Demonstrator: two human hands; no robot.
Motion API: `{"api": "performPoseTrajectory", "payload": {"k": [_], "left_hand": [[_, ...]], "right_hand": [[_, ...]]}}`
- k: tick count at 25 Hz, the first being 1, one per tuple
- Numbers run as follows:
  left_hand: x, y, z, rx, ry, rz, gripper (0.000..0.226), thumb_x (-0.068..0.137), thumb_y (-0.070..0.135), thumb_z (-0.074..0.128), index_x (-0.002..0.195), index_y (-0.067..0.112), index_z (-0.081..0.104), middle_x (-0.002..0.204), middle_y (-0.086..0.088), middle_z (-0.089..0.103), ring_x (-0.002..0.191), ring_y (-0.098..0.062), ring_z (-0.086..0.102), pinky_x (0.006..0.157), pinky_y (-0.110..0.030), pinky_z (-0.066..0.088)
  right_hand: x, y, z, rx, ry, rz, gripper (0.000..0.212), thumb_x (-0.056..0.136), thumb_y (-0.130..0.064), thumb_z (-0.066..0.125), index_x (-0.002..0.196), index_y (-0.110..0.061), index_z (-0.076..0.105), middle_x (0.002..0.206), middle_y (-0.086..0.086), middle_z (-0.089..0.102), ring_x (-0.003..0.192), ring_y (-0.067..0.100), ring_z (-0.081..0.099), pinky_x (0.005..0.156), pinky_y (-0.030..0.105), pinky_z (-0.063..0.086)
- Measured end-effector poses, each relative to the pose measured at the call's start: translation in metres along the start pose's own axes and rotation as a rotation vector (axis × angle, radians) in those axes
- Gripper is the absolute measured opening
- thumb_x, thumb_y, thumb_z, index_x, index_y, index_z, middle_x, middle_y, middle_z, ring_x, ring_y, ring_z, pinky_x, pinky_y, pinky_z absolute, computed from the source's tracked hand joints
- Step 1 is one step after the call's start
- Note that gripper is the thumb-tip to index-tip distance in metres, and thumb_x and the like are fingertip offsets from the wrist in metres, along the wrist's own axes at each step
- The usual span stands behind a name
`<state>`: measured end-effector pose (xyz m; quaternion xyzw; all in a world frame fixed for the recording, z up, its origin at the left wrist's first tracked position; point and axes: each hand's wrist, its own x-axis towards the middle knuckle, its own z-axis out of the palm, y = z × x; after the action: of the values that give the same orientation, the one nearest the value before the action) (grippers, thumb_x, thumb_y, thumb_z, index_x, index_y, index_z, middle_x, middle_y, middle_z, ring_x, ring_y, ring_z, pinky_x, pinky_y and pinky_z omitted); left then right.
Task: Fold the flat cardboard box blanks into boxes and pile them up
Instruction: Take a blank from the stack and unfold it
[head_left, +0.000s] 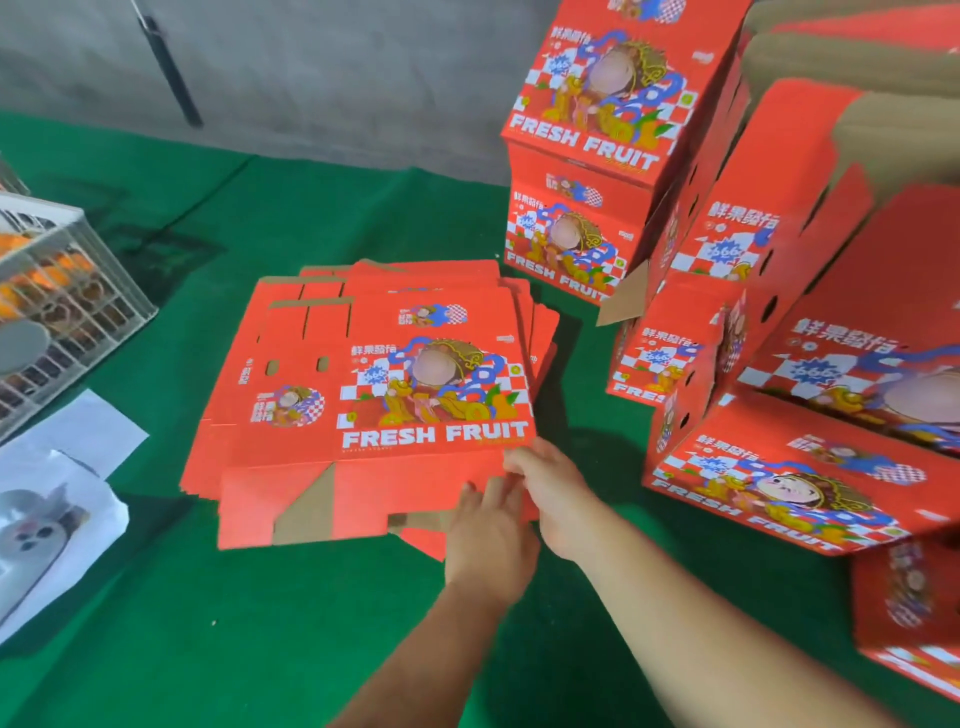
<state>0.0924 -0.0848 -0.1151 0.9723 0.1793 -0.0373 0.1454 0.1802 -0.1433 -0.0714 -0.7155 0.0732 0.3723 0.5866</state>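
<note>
Green cloth carries the stack of flat blanks, centre, kept within reach.
Left hand and right hand touch its near right corner, fingers loosely extended, probably to peel off one; folded boxes pile at the right.

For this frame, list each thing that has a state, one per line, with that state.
Stack of blanks: flat, unfolded, lying on the green cloth.
Left hand: fingers straight, on the stack's near right corner.
Right hand: touching that same corner's edge; grip unclear.
Folded boxes: assembled, piled at right.
Wire crate: holding orange items.
</note>
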Motion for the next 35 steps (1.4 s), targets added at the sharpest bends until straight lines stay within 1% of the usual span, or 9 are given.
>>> {"api": "performPoseTrajectory", "payload": {"k": [3, 5, 8, 12, 18, 23, 26, 30, 35], "left_hand": [[-0.022, 0.012, 0.014, -0.135, -0.095, 0.159, 0.047, 0.093, 0.029, 0.052, 0.140, 0.022, 0.054, 0.131, -0.001, 0.061, 0.127, -0.030, 0.053, 0.126, -0.048, 0.020], [-0.027, 0.004, 0.009, -0.360, -0.046, 0.222, 0.035, 0.090, 0.015, 0.055, 0.124, 0.017, 0.062, 0.118, -0.002, 0.065, 0.115, -0.025, 0.058, 0.120, -0.044, 0.031], [-0.033, -0.010, -0.005, -0.808, 0.162, -0.003, 0.035, 0.093, 0.000, 0.058, 0.126, 0.011, 0.065, 0.124, -0.001, 0.065, 0.115, -0.015, 0.061, 0.108, -0.033, 0.046], [-0.043, -0.022, -0.020, -1.289, 0.177, -0.346, 0.033, 0.098, -0.002, 0.058, 0.126, 0.015, 0.063, 0.125, -0.009, 0.069, 0.104, -0.011, 0.070, 0.097, -0.032, 0.054], [-0.069, -0.084, -0.018, -0.722, 0.450, -0.823, 0.071, 0.086, 0.025, 0.079, 0.149, 0.012, 0.051, 0.155, -0.029, 0.035, 0.136, -0.048, 0.045, 0.114, -0.052, 0.035], [-0.084, -0.075, -0.019, -1.123, 0.222, -0.513, 0.065, 0.074, 0.067, 0.062, 0.119, 0.021, 0.063, 0.112, -0.001, 0.072, 0.111, -0.026, 0.068, 0.097, -0.043, 0.053], [-0.084, -0.074, -0.018, -1.027, 0.257, -0.528, 0.079, 0.078, 0.070, 0.056, 0.134, 0.015, 0.057, 0.126, -0.015, 0.066, 0.121, -0.036, 0.061, 0.107, -0.050, 0.046], [-0.087, -0.068, -0.012, -1.306, 0.078, -0.584, 0.049, 0.101, 0.054, 0.055, 0.128, 0.015, 0.065, 0.125, -0.017, 0.070, 0.115, -0.030, 0.067, 0.094, -0.039, 0.049], [-0.119, -0.025, 0.000, -1.485, -0.113, -0.647, 0.058, 0.083, 0.080, 0.055, 0.089, 0.023, 0.064, 0.089, -0.006, 0.061, 0.088, -0.018, 0.062, 0.091, -0.041, 0.044]], "right_hand": [[0.001, 0.004, -0.007, -0.403, 0.235, -0.011, 0.060, 0.087, -0.045, 0.065, 0.144, -0.033, 0.052, 0.137, 0.011, 0.053, 0.123, 0.034, 0.057, 0.102, 0.045, 0.051], [0.001, 0.012, -0.015, -0.498, 0.346, -0.017, 0.080, 0.090, -0.044, 0.067, 0.159, -0.025, 0.030, 0.151, 0.013, 0.044, 0.132, 0.036, 0.051, 0.107, 0.045, 0.047], [-0.003, 0.028, -0.028, -0.143, 0.193, 0.022, 0.043, 0.097, -0.040, 0.069, 0.132, -0.016, 0.059, 0.127, 0.012, 0.068, 0.109, 0.031, 0.067, 0.093, 0.043, 0.056], [-0.030, 0.060, -0.047, -0.037, 0.156, -0.080, 0.020, 0.102, -0.033, 0.065, 0.118, -0.021, 0.069, 0.106, 0.009, 0.077, 0.096, 0.032, 0.074, 0.086, 0.050, 0.061], [-0.085, 0.100, -0.104, 0.179, 0.161, -0.236, 0.017, 0.101, -0.023, 0.065, 0.112, -0.031, 0.075, 0.113, 0.003, 0.078, 0.101, 0.024, 0.073, 0.091, 0.045, 0.055], [-0.133, 0.091, -0.150, 0.278, 0.086, -0.267, 0.029, 0.091, -0.030, 0.069, 0.119, -0.029, 0.076, 0.122, 0.008, 0.075, 0.113, 0.032, 0.072, 0.103, 0.054, 0.051], [-0.155, 0.091, -0.166, 0.284, 0.094, -0.319, 0.029, 0.092, -0.029, 0.067, 0.120, -0.029, 0.076, 0.125, 0.007, 0.075, 0.116, 0.029, 0.071, 0.105, 0.051, 0.050], [-0.176, 0.090, -0.194, 0.276, 0.163, -0.398, 0.031, 0.094, -0.022, 0.067, 0.124, -0.020, 0.074, 0.124, 0.011, 0.074, 0.115, 0.032, 0.071, 0.103, 0.049, 0.051], [-0.183, 0.067, -0.204, -0.119, 0.453, -0.570, 0.013, 0.102, -0.021, 0.062, 0.110, -0.028, 0.055, 0.105, -0.009, 0.066, 0.096, 0.016, 0.064, 0.074, 0.018, 0.046]]}}
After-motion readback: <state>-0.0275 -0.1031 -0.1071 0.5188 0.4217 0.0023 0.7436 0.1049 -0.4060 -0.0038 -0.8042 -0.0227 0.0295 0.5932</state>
